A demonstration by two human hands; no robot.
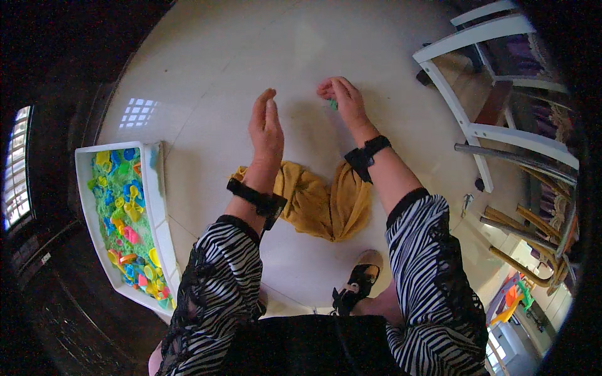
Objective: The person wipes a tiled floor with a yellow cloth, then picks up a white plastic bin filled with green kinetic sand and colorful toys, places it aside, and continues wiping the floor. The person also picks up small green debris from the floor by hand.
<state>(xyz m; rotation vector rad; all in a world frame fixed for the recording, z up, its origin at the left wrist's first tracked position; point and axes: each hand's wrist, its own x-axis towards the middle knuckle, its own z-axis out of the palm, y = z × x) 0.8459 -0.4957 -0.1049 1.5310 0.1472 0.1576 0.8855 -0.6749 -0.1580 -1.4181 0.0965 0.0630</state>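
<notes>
My left hand point(266, 125) is raised over the pale tiled floor, seen edge-on, its fingers stretched out and nothing visible in it. To its right, my right hand point(343, 103) has its fingers curled in. A small green piece point(332, 104) shows at its fingertips; its kind is too small to make out. Below and between my forearms, a crumpled mustard-yellow cloth point(307, 197) lies on the floor, apart from both hands. Dark bands with small black boxes circle both my wrists.
On the left stands a white tub point(164, 216) of green sand with several colourful plastic toys. A white wooden chair frame point(448, 94) and metal-legged furniture point(520, 232) stand at the right. My shod foot point(360, 279) is near the cloth. A small object point(467, 203) lies by the chair.
</notes>
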